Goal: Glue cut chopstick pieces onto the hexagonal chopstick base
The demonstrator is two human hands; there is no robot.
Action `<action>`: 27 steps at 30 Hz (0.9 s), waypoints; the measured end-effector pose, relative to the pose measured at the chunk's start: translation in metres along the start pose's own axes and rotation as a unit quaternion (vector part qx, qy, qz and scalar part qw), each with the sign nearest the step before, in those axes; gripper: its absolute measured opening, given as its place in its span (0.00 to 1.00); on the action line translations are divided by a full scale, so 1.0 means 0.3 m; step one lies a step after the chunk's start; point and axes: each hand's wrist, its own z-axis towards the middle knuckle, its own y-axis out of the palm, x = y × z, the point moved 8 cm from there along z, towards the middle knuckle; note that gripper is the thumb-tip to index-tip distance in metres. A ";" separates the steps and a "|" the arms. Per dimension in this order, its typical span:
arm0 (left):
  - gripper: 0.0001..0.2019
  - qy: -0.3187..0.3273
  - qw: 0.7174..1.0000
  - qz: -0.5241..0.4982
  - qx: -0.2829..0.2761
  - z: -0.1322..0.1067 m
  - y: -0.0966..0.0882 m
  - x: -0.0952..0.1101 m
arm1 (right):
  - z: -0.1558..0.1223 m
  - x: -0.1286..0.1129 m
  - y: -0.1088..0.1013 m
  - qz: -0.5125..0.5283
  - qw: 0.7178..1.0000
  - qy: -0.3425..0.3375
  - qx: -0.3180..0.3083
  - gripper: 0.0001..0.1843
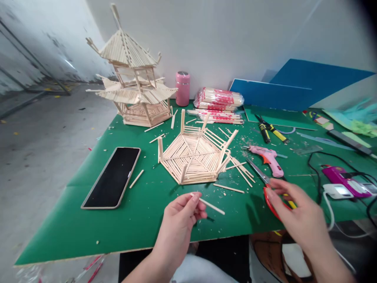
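Observation:
My left hand [183, 214] is closed, pinching a thin wooden stick [212, 205] that points right and slightly down, above the table's near edge. To the right, my right hand [297, 210] has its thumb and fingers on the red handles of a pair of scissors [266, 193]; the blades point away to the left. Part of the handles is hidden by the hand. Beyond my hands sits a six-sided stick base [193, 155] with short upright posts at its corners. Several loose sticks [229, 188] lie around it.
A stick-built pagoda [134, 90] stands back left, near a pink flask [183, 89] and bagged sticks [218, 103]. A phone [112, 177] lies left. Rightward are a pink glue gun [267, 158], pliers [269, 129], a purple power strip [346, 181] with cables, and blue boards [273, 92].

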 end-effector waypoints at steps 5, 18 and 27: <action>0.09 0.030 0.998 -0.047 0.011 0.037 -0.005 0.004 | -0.031 -0.263 0.194 0.210 0.958 -0.084 -0.178 0.16; 0.07 0.058 0.997 -0.028 0.034 0.079 -0.012 -0.004 | 0.026 -0.303 0.290 0.302 0.922 -0.143 -0.197 0.07; 0.07 0.086 0.993 -0.032 0.068 0.099 -0.020 0.003 | 0.018 -0.173 0.222 0.358 0.931 -0.051 0.056 0.06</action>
